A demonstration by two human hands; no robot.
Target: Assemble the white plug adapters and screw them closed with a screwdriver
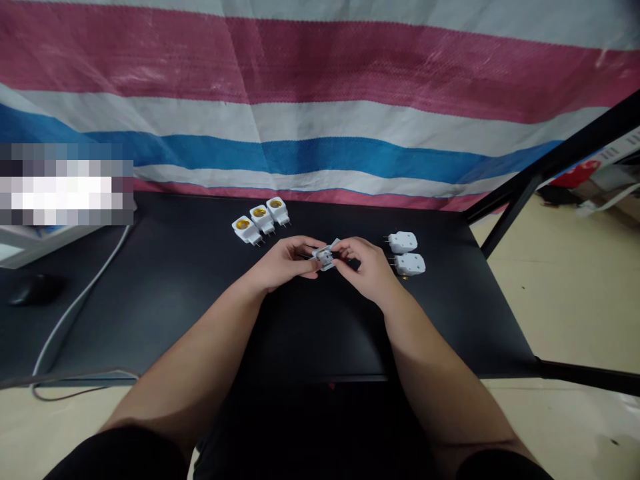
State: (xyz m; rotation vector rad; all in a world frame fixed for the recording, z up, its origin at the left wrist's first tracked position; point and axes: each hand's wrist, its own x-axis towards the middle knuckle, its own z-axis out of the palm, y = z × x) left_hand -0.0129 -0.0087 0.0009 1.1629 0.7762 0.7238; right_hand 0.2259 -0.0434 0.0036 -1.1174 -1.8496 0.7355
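Observation:
Between my two hands is a white plug-in lamp socket housing (325, 257), its inner side facing up with small parts showing inside. My left hand (287, 263) grips its left side, thumb in front and fingers behind. The fingertips of my right hand (365, 267) pinch its right edge; whether they also hold a small part cannot be made out. Left of my hands, three white plug-in lamp sockets (260, 215) with brass-coloured screw cups lie in a slanted row. To the right lie two white plug housings (409, 264) with their pins pointing left.
Everything lies on a black table (320, 333). A small brass-coloured piece (405, 277) is beside the right housings. At left are a black mouse (37, 290), a grey cable (83, 293) and a white box-like object (60, 233). A striped sheet (320, 100) hangs behind; a black metal frame (530, 187) stands right.

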